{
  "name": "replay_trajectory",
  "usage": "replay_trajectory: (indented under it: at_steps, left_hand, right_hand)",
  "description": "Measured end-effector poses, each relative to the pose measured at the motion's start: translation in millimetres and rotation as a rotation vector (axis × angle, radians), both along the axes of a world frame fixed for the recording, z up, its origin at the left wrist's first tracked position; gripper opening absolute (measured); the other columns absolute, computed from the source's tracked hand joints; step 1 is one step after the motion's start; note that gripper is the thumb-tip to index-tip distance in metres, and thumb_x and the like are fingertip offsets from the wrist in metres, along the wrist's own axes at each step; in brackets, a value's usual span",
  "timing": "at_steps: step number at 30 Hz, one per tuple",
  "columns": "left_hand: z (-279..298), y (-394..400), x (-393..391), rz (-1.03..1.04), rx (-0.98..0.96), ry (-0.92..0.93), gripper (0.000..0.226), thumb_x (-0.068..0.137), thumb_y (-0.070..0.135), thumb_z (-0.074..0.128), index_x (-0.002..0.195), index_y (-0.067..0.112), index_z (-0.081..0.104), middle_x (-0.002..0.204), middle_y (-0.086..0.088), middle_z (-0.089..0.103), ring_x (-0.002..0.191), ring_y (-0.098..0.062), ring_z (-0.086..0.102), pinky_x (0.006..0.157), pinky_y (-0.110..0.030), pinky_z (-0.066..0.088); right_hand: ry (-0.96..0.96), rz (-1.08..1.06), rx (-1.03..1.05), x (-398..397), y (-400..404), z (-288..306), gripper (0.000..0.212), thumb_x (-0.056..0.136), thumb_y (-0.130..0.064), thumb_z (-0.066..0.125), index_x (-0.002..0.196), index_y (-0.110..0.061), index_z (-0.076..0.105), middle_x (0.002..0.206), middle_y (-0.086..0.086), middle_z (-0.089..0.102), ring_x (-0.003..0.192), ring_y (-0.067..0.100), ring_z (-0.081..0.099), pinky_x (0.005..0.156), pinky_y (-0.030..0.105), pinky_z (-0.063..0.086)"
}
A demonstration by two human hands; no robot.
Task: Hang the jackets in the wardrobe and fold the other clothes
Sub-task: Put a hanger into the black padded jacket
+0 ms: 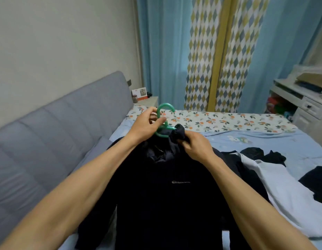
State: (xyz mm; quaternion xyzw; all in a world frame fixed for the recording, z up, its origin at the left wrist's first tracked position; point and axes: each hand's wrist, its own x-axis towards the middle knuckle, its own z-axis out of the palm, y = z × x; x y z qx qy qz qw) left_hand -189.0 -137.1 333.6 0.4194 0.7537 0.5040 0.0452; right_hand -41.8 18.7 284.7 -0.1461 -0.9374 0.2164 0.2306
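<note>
2 bare forearms reach forward from the lower edge of the view, and between them hangs a dark navy jacket (167, 186), held up over the near side of the bed (301, 141) with a small pale logo across its chest; its body fills the lower middle of the view and its hem runs out of frame. To the right of it, on the blue sheet near the bed's right edge, lie a white garment (283, 192) spread flat and several dark clothes (261, 154) crumpled beside and partly under it; another dark piece shows at the far right edge. At the top of the jacket, the right hand (196, 147) has its fingers curled round the bunched collar, gripping the fabric; just left of it, the left hand (147, 126) pinches the neck of a green plastic hanger (164, 116) between thumb and fingers, its hook standing up above the hand and its shoulder bar touching the collar. Beyond the hands, a floral pillow strip (219, 121) crosses the far edge of the bed; a grey padded headboard (57, 127) runs along the left side. Farther still, a bedside table (149, 100) sits in the far left corner, a white desk (304, 103) stands at the right, and blue and diamond-patterned curtains (210, 51) cover the back wall.
</note>
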Motion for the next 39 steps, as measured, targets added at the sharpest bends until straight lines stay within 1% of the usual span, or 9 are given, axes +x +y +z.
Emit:
replay_trajectory:
  at_steps: [4, 8, 11, 13, 16, 24, 28, 33, 39]
  left_hand:
    - [-21.1, -54.1, -18.7, 0.166, -0.375, 0.283, 0.065, 0.083, 0.068, 0.054, 0.13, 0.024, 0.051, 0.128, -0.001, 0.063, 0.117, -0.02, 0.058, 0.099, -0.04, 0.046]
    - [-22.0, -97.9, -30.4, 0.274, -0.455, 0.319, 0.045, 0.092, 0.056, 0.056, 0.123, 0.022, 0.057, 0.12, -0.009, 0.067, 0.108, -0.032, 0.061, 0.076, -0.035, 0.044]
    - [-8.1, -119.3, -22.8, 0.495, -0.245, 0.582, 0.039, 0.09, 0.052, 0.059, 0.1, 0.014, 0.062, 0.092, -0.015, 0.07, 0.081, -0.041, 0.065, 0.059, -0.036, 0.034]
    - [2.1, -138.8, -18.6, 0.557, -0.299, 0.673, 0.041, 0.09, 0.053, 0.059, 0.098, 0.013, 0.062, 0.089, -0.016, 0.07, 0.079, -0.042, 0.065, 0.058, -0.036, 0.033]
    - [6.9, -171.5, -23.8, 0.537, -0.285, 0.687, 0.033, 0.091, 0.047, 0.063, 0.098, 0.015, 0.063, 0.091, -0.012, 0.07, 0.084, -0.04, 0.065, 0.059, -0.037, 0.037]
    - [26.9, -275.2, -11.6, 0.729, -0.372, 0.625, 0.036, 0.089, 0.06, 0.058, 0.105, 0.028, 0.065, 0.094, -0.004, 0.072, 0.092, -0.034, 0.066, 0.067, -0.037, 0.048]
    - [40.1, -319.3, 20.6, 0.84, -0.382, 0.561, 0.029, 0.085, 0.063, 0.061, 0.085, 0.034, 0.055, 0.077, 0.006, 0.065, 0.081, -0.028, 0.064, 0.058, -0.031, 0.038]
    - [55.6, -370.6, 79.2, 1.134, -0.278, 0.498, 0.03, 0.07, 0.074, 0.061, 0.083, 0.048, 0.055, 0.063, 0.014, 0.058, 0.064, -0.018, 0.05, 0.059, -0.03, 0.031]
    - [53.9, -440.0, 183.7, 1.444, -0.224, 0.281, 0.043, 0.07, 0.06, 0.077, 0.078, 0.021, 0.062, 0.068, 0.004, 0.063, 0.067, -0.016, 0.058, 0.065, -0.039, 0.047]
  right_hand:
    - [0.12, -0.004, 0.087, -15.5, -19.7, 10.6, 0.019, 0.091, -0.041, 0.057, 0.106, -0.03, 0.063, 0.099, -0.002, 0.071, 0.09, 0.028, 0.064, 0.062, 0.034, 0.04]
    - [0.144, 0.064, 0.079, -35.3, -58.2, 25.6, 0.008, 0.09, -0.034, 0.061, 0.087, -0.028, 0.06, 0.09, 0.003, 0.069, 0.084, 0.033, 0.063, 0.06, 0.035, 0.04]
    - [0.36, 0.02, 0.152, -45.1, -77.9, 38.8, 0.008, 0.083, -0.019, 0.062, 0.083, -0.011, 0.065, 0.074, 0.009, 0.061, 0.067, 0.033, 0.056, 0.054, 0.033, 0.034]
    - [0.364, 0.033, 0.141, -52.3, -97.4, 44.6, 0.009, 0.083, -0.014, 0.062, 0.086, -0.008, 0.068, 0.075, 0.012, 0.061, 0.067, 0.034, 0.056, 0.055, 0.034, 0.035]
    - [0.314, 0.1, 0.098, -66.3, -118.9, 46.1, 0.011, 0.086, -0.011, 0.063, 0.093, -0.005, 0.07, 0.083, 0.017, 0.064, 0.077, 0.038, 0.059, 0.061, 0.043, 0.045]
    - [0.278, 0.365, -0.027, -101.1, -196.6, 58.9, 0.013, 0.093, -0.019, 0.061, 0.099, -0.009, 0.068, 0.091, 0.017, 0.065, 0.085, 0.038, 0.059, 0.067, 0.045, 0.047]
    - [0.308, 0.533, -0.048, -105.8, -235.1, 70.1, 0.016, 0.095, -0.025, 0.06, 0.098, -0.01, 0.066, 0.09, 0.014, 0.064, 0.087, 0.038, 0.059, 0.068, 0.045, 0.046]
    - [0.313, 0.755, -0.071, -98.2, -284.2, 85.6, 0.015, 0.095, -0.033, 0.059, 0.097, -0.02, 0.065, 0.094, 0.007, 0.068, 0.089, 0.036, 0.06, 0.061, 0.035, 0.033]
    - [0.247, 1.125, -0.087, -65.2, -367.8, 99.3, 0.016, 0.094, -0.036, 0.056, 0.103, -0.026, 0.065, 0.096, 0.001, 0.07, 0.092, 0.033, 0.062, 0.063, 0.036, 0.04]
